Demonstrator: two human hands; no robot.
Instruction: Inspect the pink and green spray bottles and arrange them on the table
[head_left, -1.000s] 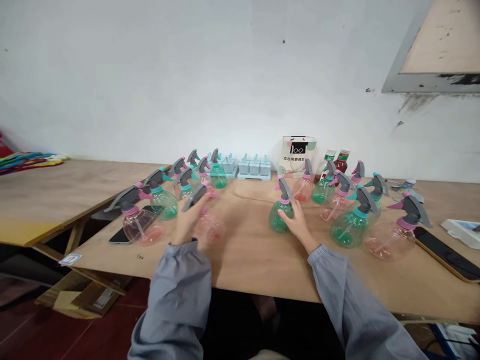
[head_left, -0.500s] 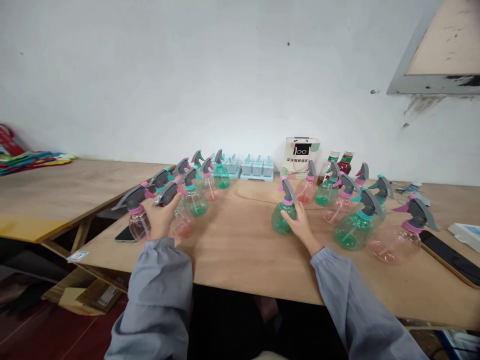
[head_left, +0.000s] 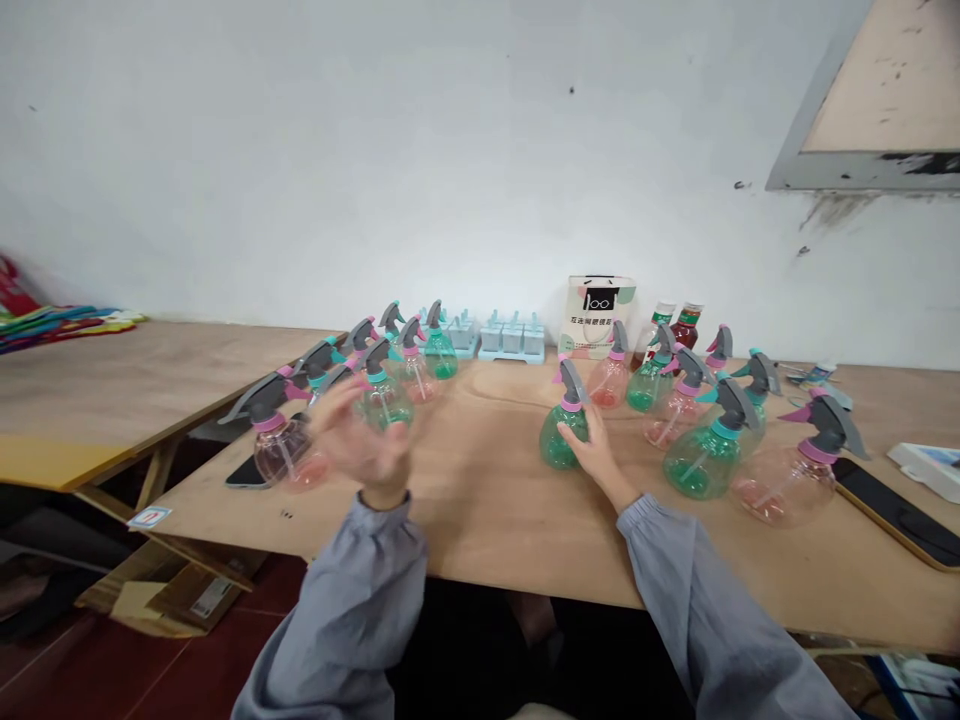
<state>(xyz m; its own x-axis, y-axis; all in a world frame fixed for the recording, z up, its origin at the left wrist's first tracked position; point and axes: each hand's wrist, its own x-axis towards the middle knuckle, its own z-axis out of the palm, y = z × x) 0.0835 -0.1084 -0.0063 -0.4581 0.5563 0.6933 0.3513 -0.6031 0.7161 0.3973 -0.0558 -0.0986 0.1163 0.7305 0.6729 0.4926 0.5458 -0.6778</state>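
Note:
My right hand [head_left: 598,450] is wrapped round the right side of a green spray bottle [head_left: 556,432] with a pink collar and grey trigger head, standing upright on the table. Blurred by motion, my left hand [head_left: 361,440] hangs open above the table with nothing in it. It is in front of the left group of spray bottles and partly hides a pink one. Closest on its left is a clear pink spray bottle [head_left: 283,450] with a pink collar. Just beyond it stands a green spray bottle [head_left: 388,400] with a turquoise collar.
More pink and green spray bottles, among them a green one [head_left: 701,462], form a group at the right. Blue ice-pop moulds [head_left: 512,340] and a printed paper bag [head_left: 598,318] stand by the wall. Phones lie at the right [head_left: 900,510] and left [head_left: 247,475].
My left hand has come off the pink spray bottles at the left and moved right and toward me. My right hand keeps its hold on the green bottle.

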